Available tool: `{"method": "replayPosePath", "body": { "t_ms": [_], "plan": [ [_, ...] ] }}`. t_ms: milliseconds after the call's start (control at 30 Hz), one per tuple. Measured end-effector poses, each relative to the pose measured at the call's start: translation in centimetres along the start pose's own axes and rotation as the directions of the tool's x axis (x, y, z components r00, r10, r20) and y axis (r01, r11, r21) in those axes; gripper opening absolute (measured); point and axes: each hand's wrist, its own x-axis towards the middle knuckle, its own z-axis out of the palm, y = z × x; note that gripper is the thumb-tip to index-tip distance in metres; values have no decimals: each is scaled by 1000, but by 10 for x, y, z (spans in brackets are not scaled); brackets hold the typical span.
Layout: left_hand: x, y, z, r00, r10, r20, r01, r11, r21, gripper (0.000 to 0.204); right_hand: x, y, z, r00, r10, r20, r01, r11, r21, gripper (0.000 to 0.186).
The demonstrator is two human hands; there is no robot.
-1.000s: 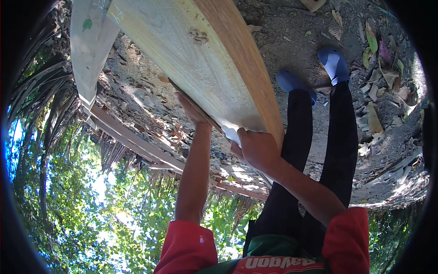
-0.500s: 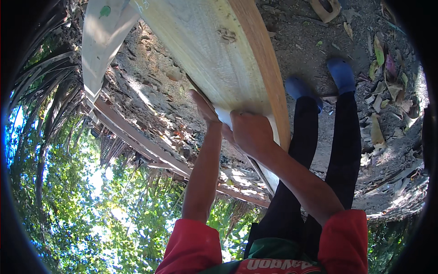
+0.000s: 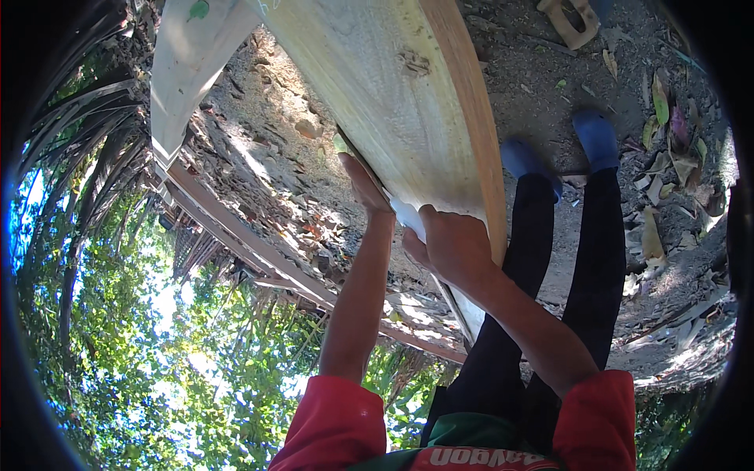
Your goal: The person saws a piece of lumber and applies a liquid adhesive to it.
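Wooden plank (image 3: pixel 377 86) slants beside dark trousers (image 3: pixel 589 275), its edge seemingly steadied by the left hand (image 3: pixel 369 191), whose finger closure I can't tell; the right hand (image 3: pixel 459 245) grips a white piece (image 3: pixel 408 217) in curled fingers there.

Outdoor site, daylight. Ground (image 3: pixel 542 74): bare grey-brown earth, littered with chips and debris; fallen dry leaves (image 3: pixel 650 235) thick along the right side, one green, one purplish. Paler, tan soil (image 3: pixel 283 86) toward upper left, crossed by a bright sun streak. Dark, drooping palm fronds (image 3: pixel 86 157) at far left. Long, narrow timbers (image 3: pixel 251 243) lie across the ground's left margin, bowed by the lens. Beyond them, dense green foliage (image 3: pixel 236 377), bright white light breaking through gaps. Shade elsewhere is dappled; glare patches lower right.
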Motion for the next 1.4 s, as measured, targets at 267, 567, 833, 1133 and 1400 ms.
{"method": "replayPosePath", "body": {
  "t_ms": [267,567,833,1133,1400],
  "plan": [
    [-2,1,5,998,-17,-62,16,1000,-13,88,29,-13,-9,999,-31,-45,32,999,17,34],
    [6,-10,1,999,-19,-36,16,997,-79,85,30,-15,-15,999,-2,-47,1,1000,-16,35],
    [10,-17,-6,995,-90,42,95,982,-162,90,-23,14,7,999,10,32,-8,998,-59,32],
    [9,-14,-4,992,-10,125,37,977,-212,85,-34,27,22,997,7,76,3,992,-130,32],
    [7,-12,0,994,-16,107,39,975,-217,85,-32,27,15,989,7,149,11,993,-118,31]
  ]
}}
